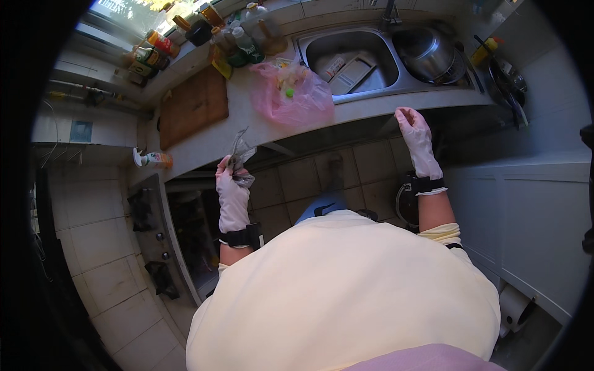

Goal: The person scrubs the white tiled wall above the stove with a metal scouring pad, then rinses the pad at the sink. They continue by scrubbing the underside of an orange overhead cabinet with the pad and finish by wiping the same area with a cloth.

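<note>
My left hand (232, 197), in a thin pale glove, grips a crumpled grey, see-through piece of film or mesh (241, 155). It is held just off the counter's front edge, below the wooden cutting board (197, 106). My right hand (415, 132), gloved the same way, is raised at the counter edge in front of the sink. Its fingers are curled together, and nothing plainly shows in them. A pink plastic bag (308, 104) lies open on the counter between my hands, with mixed items and a green cap (289, 92) in it.
The steel sink (390, 88) holds a white tray (350, 76) and a small tube-like container; a metal pot (427, 51) sits in the right basin. Bottles (246, 44) crowd the back. A spray bottle (155, 159) stands left. Cupboard doors (160, 246) hang open below.
</note>
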`<state>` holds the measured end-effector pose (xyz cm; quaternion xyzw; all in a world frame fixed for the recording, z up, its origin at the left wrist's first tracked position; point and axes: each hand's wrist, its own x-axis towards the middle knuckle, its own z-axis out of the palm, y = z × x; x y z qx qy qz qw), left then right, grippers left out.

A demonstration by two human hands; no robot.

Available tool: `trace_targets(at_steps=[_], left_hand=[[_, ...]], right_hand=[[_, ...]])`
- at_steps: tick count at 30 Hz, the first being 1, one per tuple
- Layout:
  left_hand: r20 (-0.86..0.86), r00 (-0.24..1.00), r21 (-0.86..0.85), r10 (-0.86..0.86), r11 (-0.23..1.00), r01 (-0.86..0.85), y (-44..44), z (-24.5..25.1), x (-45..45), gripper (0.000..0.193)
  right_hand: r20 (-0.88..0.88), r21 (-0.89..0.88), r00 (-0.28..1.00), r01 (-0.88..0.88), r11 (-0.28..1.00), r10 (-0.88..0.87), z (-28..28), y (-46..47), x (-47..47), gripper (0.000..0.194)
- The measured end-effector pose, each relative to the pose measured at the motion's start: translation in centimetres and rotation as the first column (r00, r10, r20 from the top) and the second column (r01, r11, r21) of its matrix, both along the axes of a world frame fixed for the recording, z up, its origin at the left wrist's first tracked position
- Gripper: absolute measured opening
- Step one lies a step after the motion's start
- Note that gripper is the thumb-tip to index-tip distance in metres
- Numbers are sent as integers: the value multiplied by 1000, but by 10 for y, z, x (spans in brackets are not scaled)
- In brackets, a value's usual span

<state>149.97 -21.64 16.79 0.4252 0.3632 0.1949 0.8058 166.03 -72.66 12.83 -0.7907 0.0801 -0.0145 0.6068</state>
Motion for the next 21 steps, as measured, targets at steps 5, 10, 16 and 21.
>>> trace_targets(at_steps=[5,10,16,21], left_hand=[[131,814,-170,-566,796,581,-138,-35,178,27],[-8,843,-174,-537,831,528,-209,-94,301,26],[-167,959,-98,-230,971,216,-124,-139,322,26],[-475,877,-63,-78,997,55,-9,-130,295,31]], right_hand=[[-22,-49,997,-73,996,72,7,12,96,27],[-73,-17,994,-87,996,85,5,8,163,32],[-164,-47,984,-74,996,65,-10,6,215,27],[-201,-217,966,-209,954,166,-42,18,278,31]])
